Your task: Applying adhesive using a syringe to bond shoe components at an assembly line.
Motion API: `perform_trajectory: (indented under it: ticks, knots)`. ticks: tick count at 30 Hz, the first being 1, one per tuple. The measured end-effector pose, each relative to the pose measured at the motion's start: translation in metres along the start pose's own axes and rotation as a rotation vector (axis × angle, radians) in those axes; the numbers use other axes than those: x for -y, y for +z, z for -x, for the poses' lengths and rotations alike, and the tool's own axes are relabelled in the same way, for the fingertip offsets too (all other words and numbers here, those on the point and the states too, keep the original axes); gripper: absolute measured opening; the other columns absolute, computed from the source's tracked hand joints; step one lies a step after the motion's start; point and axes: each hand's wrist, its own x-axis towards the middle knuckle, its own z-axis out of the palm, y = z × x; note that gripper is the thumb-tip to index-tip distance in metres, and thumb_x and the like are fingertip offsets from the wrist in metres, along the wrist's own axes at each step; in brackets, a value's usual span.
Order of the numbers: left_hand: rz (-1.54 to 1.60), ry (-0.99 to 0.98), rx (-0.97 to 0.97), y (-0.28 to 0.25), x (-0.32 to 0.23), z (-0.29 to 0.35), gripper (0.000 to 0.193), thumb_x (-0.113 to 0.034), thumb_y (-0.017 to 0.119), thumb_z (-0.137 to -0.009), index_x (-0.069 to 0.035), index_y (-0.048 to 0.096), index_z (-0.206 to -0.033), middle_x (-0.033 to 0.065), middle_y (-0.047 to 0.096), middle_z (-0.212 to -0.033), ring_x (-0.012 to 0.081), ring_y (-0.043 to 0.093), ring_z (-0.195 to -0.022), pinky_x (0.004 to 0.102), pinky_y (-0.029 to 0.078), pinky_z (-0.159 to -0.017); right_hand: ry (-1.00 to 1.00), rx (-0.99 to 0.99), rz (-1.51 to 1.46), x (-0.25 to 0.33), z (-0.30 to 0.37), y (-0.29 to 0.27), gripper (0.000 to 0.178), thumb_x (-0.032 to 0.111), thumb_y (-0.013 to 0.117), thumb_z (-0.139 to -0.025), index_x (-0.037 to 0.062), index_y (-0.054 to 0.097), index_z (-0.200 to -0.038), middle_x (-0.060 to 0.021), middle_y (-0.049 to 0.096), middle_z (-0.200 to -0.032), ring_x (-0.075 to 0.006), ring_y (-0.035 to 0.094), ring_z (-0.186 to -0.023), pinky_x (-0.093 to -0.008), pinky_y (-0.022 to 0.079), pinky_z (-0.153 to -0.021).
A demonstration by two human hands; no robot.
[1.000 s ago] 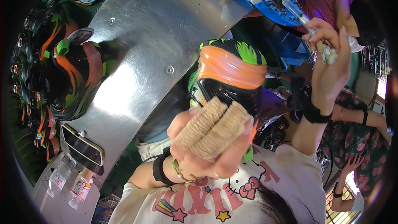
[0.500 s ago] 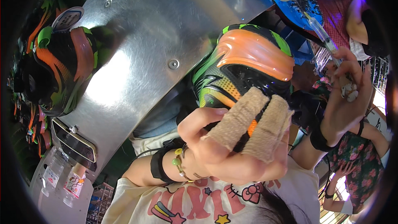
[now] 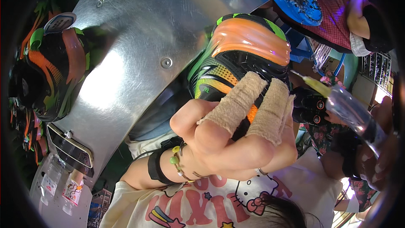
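My left hand point(image 3: 236, 143), with beige cloth covers on two fingers, grips a black, orange and green sneaker point(image 3: 251, 44). The sneaker is held up off the table with its glossy orange sole edge turned upward. At the right edge, dark and partly in shadow, my right hand point(image 3: 377, 164) is closed around a clear syringe point(image 3: 352, 112). A yellowish tip and thin needle on the syringe point up and left toward the sneaker, apart from it. Another sneaker point(image 3: 55, 71) of the same colours stands on the metal table at the left.
A shiny metal table point(image 3: 139, 21) spans the left and middle. On it lies a phone point(image 3: 69, 145) near clear plastic bottles point(image 3: 48, 181). A blue tray point(image 3: 295, 6) crusted with black bears a white tube. A person in a red checked garment point(image 3: 329, 21) is beyond it.
My right hand has swung down with the syringe, from beside the blue tray to the right edge nearer me. The sneaker and my left hand have shifted slightly up and left in view.
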Motion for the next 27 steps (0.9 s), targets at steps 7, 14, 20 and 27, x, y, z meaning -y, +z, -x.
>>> perform_trajectory:
  ticks: [7, 14, 20, 27]
  knots:
    - [0.022, -0.077, -0.037, 0.002, -0.005, -0.001, 0.024, -0.020, 0.078, -0.079, -0.030, 0.067, -0.097, -0.0135, 0.062, -0.101, 0.0127, 0.063, -0.088, 0.0340, 0.038, -0.077, -0.090, -0.335, 0.018, -0.026, 0.009, 0.030, 0.073, 0.041, 0.007, -0.103, 0.0032, 0.059, -0.069, -0.0189, 0.059, -0.067, -0.0237, 0.056, -0.059, -0.0322, 0.046, -0.058]
    - [0.003, -0.002, -0.057, 0.002, -0.004, 0.004, 0.023, -0.018, 0.078, -0.079, -0.029, 0.067, -0.096, -0.0093, 0.064, -0.101, 0.0142, 0.063, -0.089, 0.0351, 0.040, -0.081, -0.145, -0.239, -0.090, -0.038, -0.005, 0.028, 0.073, 0.040, 0.006, -0.102, 0.0022, 0.059, -0.070, -0.0205, 0.058, -0.068, -0.0232, 0.055, -0.058, -0.0318, 0.046, -0.056]
    - [0.224, -0.090, -0.009, -0.002, 0.000, 0.001, 0.026, -0.011, 0.080, -0.075, -0.027, 0.068, -0.091, -0.0033, 0.064, -0.108, 0.0177, 0.064, -0.090, 0.0319, 0.046, -0.081, -0.191, -0.179, -0.168, -0.031, -0.013, 0.032, 0.073, 0.040, 0.005, -0.102, 0.0014, 0.060, -0.070, -0.0218, 0.058, -0.069, -0.0229, 0.054, -0.056, -0.0314, 0.046, -0.054]
    - [0.140, 0.020, -0.037, -0.001, 0.007, 0.002, 0.031, -0.005, 0.082, -0.072, -0.021, 0.067, -0.093, 0.0119, 0.056, -0.121, 0.0254, 0.064, -0.091, 0.0366, 0.049, -0.086, -0.003, -0.453, -0.026, -0.038, 0.027, 0.038, 0.062, 0.037, 0.011, -0.103, 0.0072, 0.056, -0.071, -0.0179, 0.061, -0.078, -0.0201, 0.047, -0.054, -0.0288, 0.045, -0.061]
